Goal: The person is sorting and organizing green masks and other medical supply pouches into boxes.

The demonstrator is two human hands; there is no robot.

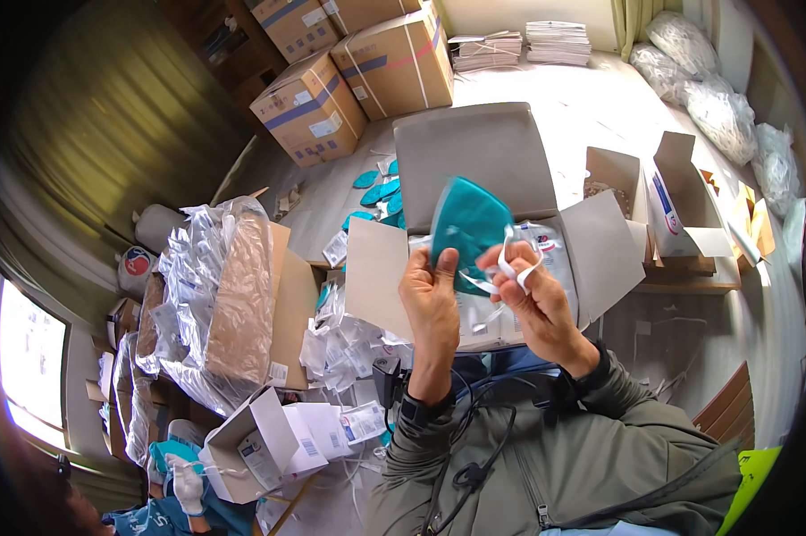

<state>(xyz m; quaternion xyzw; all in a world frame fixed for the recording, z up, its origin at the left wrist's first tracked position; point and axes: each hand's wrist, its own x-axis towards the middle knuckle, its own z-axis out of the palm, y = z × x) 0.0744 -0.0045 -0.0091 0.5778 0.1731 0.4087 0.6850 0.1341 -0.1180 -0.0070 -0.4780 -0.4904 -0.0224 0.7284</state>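
My left hand [432, 290] pinches the lower left edge of a teal folded face mask [473, 217] between thumb and fingers. White elastic loops [507, 256] hang from the mask's right side, and the fingers of my right hand [543, 308] are closed on them. Both hands are raised above an open cardboard box [461, 147] with its flaps spread. Inside that box lie white printed packets [549, 248], partly hidden by my hands and the mask.
Left of the box stands a plastic-lined carton [242, 295]; loose packets [345, 344] and teal masks [381, 192] lie nearby. A small white box [251, 447] sits lower left, beside another person's gloved hand [187, 487]. Sealed cartons [394, 62] are stacked behind; stuffed clear bags [720, 116] line the right wall.
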